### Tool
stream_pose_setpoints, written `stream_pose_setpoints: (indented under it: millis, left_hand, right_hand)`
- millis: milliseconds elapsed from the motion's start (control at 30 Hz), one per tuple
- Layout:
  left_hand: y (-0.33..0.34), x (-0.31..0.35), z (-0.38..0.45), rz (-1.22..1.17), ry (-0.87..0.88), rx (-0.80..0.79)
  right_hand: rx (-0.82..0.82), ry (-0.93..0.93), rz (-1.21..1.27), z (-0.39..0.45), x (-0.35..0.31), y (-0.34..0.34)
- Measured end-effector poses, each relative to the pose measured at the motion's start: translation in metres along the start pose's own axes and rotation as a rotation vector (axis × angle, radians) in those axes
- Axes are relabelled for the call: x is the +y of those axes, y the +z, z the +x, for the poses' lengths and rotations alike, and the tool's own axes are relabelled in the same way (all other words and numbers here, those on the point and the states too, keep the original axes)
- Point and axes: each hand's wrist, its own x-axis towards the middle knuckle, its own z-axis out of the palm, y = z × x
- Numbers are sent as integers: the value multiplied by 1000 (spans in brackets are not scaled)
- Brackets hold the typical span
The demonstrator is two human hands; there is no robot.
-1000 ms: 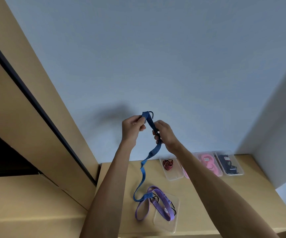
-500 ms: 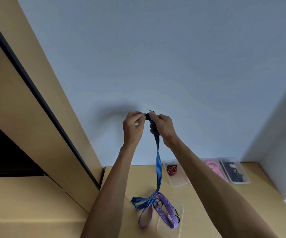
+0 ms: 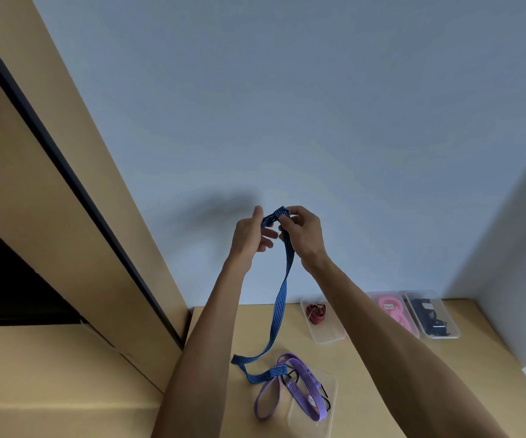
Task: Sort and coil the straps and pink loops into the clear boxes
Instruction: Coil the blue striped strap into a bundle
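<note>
Three boxes [image 3: 328, 335] already hold coils, while the right hand [image 3: 302, 230] pinches the blue strap [image 3: 282, 298], left hand [image 3: 250, 230] loosely spread, and a purple strap [image 3: 302, 387] waits on the counter [image 3: 223, 343].

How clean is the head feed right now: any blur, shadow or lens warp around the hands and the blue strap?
Head view: soft all over, the left hand slightly motion-blurred; the right hand and the blue striped elastic strap read sharper. A diffuse grey shadow falls on the pale wall left of the hands. Wide-angle warp slants the door frame. No glare.
</note>
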Motion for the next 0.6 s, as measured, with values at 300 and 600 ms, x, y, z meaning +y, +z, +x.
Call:
stream_pose_setpoints:
  millis: [300,600]
  left_hand:
    - [6,-15,4,-138,112,110]
    - [-4,-43,11,448,466,330]
  right_hand:
    - [-137,235,54,-9,15,1]
    - [-132,-29,-762,-6,17,10]
